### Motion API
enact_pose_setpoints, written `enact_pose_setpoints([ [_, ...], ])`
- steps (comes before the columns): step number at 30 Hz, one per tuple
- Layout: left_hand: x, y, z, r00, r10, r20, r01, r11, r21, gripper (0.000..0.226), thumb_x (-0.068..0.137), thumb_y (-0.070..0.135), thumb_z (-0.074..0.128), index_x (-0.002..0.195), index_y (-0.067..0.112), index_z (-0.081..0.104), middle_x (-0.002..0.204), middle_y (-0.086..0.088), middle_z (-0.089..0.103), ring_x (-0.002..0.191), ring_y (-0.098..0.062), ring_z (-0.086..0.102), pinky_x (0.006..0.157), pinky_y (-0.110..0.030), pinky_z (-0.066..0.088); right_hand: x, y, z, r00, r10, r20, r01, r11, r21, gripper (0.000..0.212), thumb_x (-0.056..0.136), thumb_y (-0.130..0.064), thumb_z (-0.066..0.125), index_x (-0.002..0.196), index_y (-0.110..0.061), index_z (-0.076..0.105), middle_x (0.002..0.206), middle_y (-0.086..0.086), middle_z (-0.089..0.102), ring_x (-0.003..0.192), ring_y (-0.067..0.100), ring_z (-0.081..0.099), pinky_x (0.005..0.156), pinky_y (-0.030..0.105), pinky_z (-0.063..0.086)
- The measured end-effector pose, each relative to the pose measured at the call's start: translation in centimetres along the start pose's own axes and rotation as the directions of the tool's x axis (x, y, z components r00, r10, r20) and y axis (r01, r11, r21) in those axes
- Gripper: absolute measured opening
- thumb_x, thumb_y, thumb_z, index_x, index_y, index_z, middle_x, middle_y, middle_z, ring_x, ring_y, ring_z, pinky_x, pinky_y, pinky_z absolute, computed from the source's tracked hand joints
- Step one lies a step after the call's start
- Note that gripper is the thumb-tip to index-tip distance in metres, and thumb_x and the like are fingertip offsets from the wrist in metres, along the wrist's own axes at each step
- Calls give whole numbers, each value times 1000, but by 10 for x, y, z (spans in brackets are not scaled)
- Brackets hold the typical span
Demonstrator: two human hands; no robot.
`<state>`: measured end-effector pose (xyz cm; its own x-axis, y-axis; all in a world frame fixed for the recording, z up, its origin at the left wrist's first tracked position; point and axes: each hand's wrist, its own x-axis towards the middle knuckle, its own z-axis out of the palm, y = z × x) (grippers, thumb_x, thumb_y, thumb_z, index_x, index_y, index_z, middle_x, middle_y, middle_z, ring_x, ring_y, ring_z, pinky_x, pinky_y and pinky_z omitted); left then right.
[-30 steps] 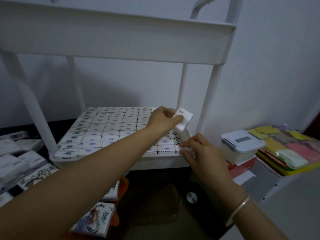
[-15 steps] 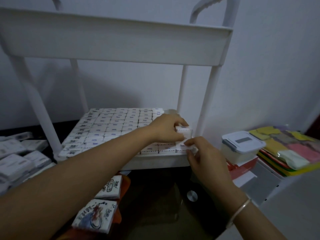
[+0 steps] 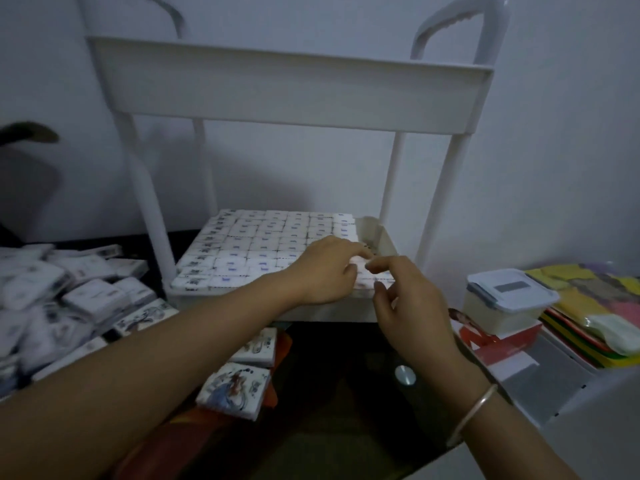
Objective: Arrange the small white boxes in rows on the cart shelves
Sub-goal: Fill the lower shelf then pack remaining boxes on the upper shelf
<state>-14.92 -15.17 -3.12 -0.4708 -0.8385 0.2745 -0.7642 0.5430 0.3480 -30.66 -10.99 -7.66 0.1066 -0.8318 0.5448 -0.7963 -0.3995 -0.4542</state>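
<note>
Rightward, bare shelf strip (image 3: 371, 233) beside boxes (image 3: 270, 244).

No legible print on boxes (image 3: 263, 244)

No longer holds the small white box (image 3: 361, 268) up in the left hand (image 3: 325, 268); has laid it flat in the right-hand column of the lower shelf (image 3: 385, 237) (near the front), forefinger now stretched over it. Has lifted the right hand (image 3: 405, 299) off the front corner boxes (image 3: 379, 284), fingers loosely curled.
</note>
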Motion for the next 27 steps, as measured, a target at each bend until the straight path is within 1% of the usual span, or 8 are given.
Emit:
enact_pose_setpoints([
  [3, -66, -15, -19, 986, -76, -148, 72, 997, -34, 36, 90, 6, 49, 117, 26, 63, 122, 5, 61, 119, -15, 48, 103, -36, 38, -1, -31, 13, 996, -77, 40, 74, 996, 58, 22, 92, -23, 58, 106, -39, 51, 115, -14, 63, 88, 0, 60, 73, 11, 45],
  [5, -117, -24, -30, 970, -123, -211, 118, 992, -35, 35, 87, 4, 51, 110, 26, 65, 113, 6, 62, 111, -12, 51, 96, -33, 42, -1, -52, 24, 986, -150, 79, 141, 985, 101, 21, 90, -23, 57, 102, -41, 52, 105, -20, 62, 81, -3, 57, 69, 15, 46],
  [9, -209, -45, -49, 932, -249, -263, 267, 963, 33, 29, 86, 6, 59, 100, 30, 67, 96, 18, 59, 95, -3, 54, 79, -21, 42, -3, -100, 59, 926, -327, 190, 291, 936, 196, 22, 88, -15, 55, 104, -28, 62, 100, -11, 65, 86, 7, 60, 72, 28, 50],
  [14, -280, -71, -70, 828, -447, -339, 526, 828, 193, 26, 85, 12, 61, 102, 30, 68, 103, 10, 66, 98, -15, 57, 84, -35, 44, -14, -171, 110, 816, -487, 313, 407, 867, 287, 30, 88, -8, 53, 112, -19, 66, 110, 3, 65, 103, 21, 58, 84, 32, 47],
  [16, -290, -74, -73, 798, -478, -367, 579, 775, 252, 29, 86, 13, 58, 108, 26, 70, 109, 7, 67, 101, -18, 56, 87, -34, 41, -14, -193, 130, 793, -506, 340, 432, 860, 273, 38, 83, -5, 55, 118, -18, 64, 117, 5, 62, 108, 25, 56, 86, 35, 47],
  [19, -283, -73, -66, 800, -500, -331, 600, 683, 417, 37, 88, 17, 47, 119, 27, 66, 122, 7, 62, 110, -18, 51, 97, -32, 33, -3, -216, 158, 776, -486, 403, 436, 874, 213, 49, 83, -2, 56, 131, -15, 56, 129, 7, 55, 115, 27, 53, 90, 34, 45],
  [23, -264, -67, -56, 735, -607, -303, 656, 521, 546, 25, 87, 19, 44, 98, 20, 66, 105, 0, 61, 106, -24, 46, 100, -38, 25, 24, -230, 185, 792, -444, 419, 424, 894, 146, 57, 88, -13, 55, 143, -17, 42, 138, 8, 49, 120, 26, 51, 93, 33, 43],
  [27, -261, -74, -57, 683, -660, -313, 700, 468, 539, 16, 93, 24, 49, 94, 21, 65, 98, 1, 62, 104, -22, 46, 94, -36, 27, 44, -241, 203, 776, -394, 492, 399, 912, 101, 54, 95, -39, 51, 143, -18, 38, 135, 13, 51, 116, 31, 54, 89, 36, 43],
])
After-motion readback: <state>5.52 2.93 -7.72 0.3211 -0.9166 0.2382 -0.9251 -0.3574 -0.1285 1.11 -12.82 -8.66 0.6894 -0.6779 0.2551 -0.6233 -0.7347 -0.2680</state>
